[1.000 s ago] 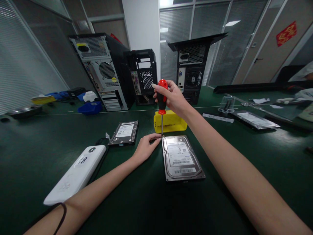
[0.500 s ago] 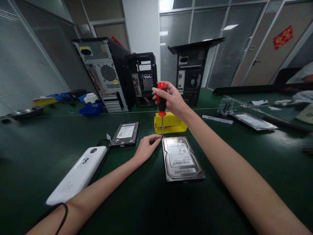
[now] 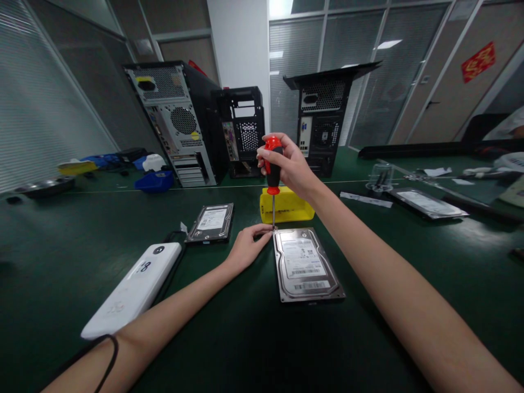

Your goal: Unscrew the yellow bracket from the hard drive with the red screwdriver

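Head view: Bare hands meet over a silver rectangular hard drive (image 3: 305, 265), which lies flat, label up, on the near middle of the table.

Right hand: The hand (image 3: 289, 161) wraps a red-and-black screwdriver (image 3: 273, 174) by its plastic handle, the steel shaft almost upright, its tip at the drive's far left corner.

Left hand: Fingertips of this hand (image 3: 245, 246) meet at that corner, beside the tip; whether they pinch anything cannot be told.

Screwdriver work: An upright shaft, steady downward pressure and small turns would suit this corner best; a tilted tip could slip toward the fingers. Any screw beneath is too small to make out.

Drive corner: The fingers would serve best bracing the metal from the side, out of the blade's path.

Green tabletop: The dark, glossy surface (image 3: 245, 349) bears a yellow plastic tray (image 3: 297, 210) just beyond the drive, a black-edged second drive (image 3: 212, 222) to the left and a white slab-shaped device (image 3: 133, 292) marked "8".

Computer towers: Three black-and-grey cases, left (image 3: 174, 103), middle (image 3: 249, 136) and right (image 3: 323, 120), line the back.

Office: Blinds hang behind glass partitions; a red decoration (image 3: 478, 61) marks a door at right.
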A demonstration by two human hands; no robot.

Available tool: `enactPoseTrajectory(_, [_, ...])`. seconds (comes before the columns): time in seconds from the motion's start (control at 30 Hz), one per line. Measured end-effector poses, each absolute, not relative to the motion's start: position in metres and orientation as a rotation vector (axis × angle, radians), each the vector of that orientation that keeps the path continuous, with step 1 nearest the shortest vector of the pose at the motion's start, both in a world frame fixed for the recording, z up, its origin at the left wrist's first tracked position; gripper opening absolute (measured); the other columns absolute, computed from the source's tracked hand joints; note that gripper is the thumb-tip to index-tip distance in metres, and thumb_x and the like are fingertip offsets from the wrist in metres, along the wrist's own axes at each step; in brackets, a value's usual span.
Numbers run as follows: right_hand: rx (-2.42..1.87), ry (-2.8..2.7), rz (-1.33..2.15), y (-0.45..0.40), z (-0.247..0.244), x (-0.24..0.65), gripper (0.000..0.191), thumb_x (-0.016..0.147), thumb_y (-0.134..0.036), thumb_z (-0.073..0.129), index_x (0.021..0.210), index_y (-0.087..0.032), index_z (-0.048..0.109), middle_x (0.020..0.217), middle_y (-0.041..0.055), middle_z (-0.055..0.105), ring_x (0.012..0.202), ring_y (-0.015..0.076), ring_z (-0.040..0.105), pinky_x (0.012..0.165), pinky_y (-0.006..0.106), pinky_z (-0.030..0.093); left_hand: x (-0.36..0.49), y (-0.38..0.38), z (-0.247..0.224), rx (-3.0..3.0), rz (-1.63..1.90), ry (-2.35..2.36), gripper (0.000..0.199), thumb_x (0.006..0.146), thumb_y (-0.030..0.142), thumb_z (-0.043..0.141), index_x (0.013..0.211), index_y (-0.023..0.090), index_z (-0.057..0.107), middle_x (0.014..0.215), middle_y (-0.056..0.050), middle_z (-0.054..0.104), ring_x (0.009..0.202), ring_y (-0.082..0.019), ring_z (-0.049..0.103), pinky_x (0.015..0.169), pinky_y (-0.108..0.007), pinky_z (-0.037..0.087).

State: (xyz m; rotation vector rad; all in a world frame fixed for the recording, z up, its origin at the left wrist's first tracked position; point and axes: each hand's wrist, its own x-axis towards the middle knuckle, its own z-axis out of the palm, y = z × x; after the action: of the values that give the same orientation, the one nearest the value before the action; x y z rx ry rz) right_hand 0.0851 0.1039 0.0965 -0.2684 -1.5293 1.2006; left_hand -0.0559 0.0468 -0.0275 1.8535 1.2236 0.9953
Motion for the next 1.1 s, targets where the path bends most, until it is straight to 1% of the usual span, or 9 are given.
enactPoseTrajectory(0.1, [-0.269,-1.516,1.184,0.1036,0.0961,0.0849,0.038,0.068,-0.031,0.072,0.097,-0.025,0.048,0.078,-0.0029,0.054,0.068,0.0117,0.053,0.059,0.026,0.044,-0.0558,0.0469,-0.0278,1.857,0.996,1.219,0.027,0.085,0.027,0.056,0.105,0.015,0.069,0.114,-0.009,0.068,0.106,-0.021,0.063,0.098,-0.034,0.046])
enactPoseTrajectory(0.2, [-0.28,-1.519,1.173,0.1041,0.0951,0.0844,0.038,0.068,-0.035,0.073,0.096,-0.025,0.05,0.075,-0.0031,0.052,0.067,0.0124,0.051,0.059,0.027,0.043,-0.0551,0.0471,-0.0277,1.862,0.994,1.221,0.026,0.084,0.026,0.056,0.104,0.015,0.069,0.113,-0.009,0.068,0.106,-0.022,0.063,0.098,-0.034,0.046])
enactPoseTrajectory(0.5, [-0.311,-1.532,1.121,0.1058,0.0942,0.0867,0.036,0.07,-0.039,0.071,0.097,-0.027,0.051,0.077,-0.0026,0.05,0.068,0.0123,0.05,0.062,0.027,0.043,-0.055,0.0471,-0.0268,1.869,0.992,1.237,0.025,0.084,0.027,0.057,0.103,0.016,0.07,0.112,-0.008,0.069,0.106,-0.022,0.063,0.097,-0.033,0.046])
enactPoseTrajectory(0.77, [-0.273,-1.528,1.1,0.1078,0.0926,0.0866,0.032,0.072,-0.037,0.068,0.097,-0.025,0.052,0.077,-0.0024,0.052,0.067,0.0117,0.05,0.06,0.026,0.043,-0.0559,0.0468,-0.0281,1.89,0.991,1.235,0.026,0.084,0.027,0.056,0.104,0.016,0.069,0.112,-0.008,0.069,0.105,-0.022,0.063,0.097,-0.034,0.046])
enactPoseTrajectory(1.1, [-0.274,-1.544,1.101,0.109,0.0918,0.088,0.029,0.075,-0.034,0.066,0.098,-0.025,0.052,0.078,-0.0026,0.052,0.068,0.0111,0.051,0.061,0.024,0.044,-0.0561,0.0484,-0.0291,1.896,0.989,1.234,0.027,0.085,0.027,0.055,0.105,0.015,0.069,0.112,-0.008,0.069,0.106,-0.022,0.063,0.097,-0.034,0.047])
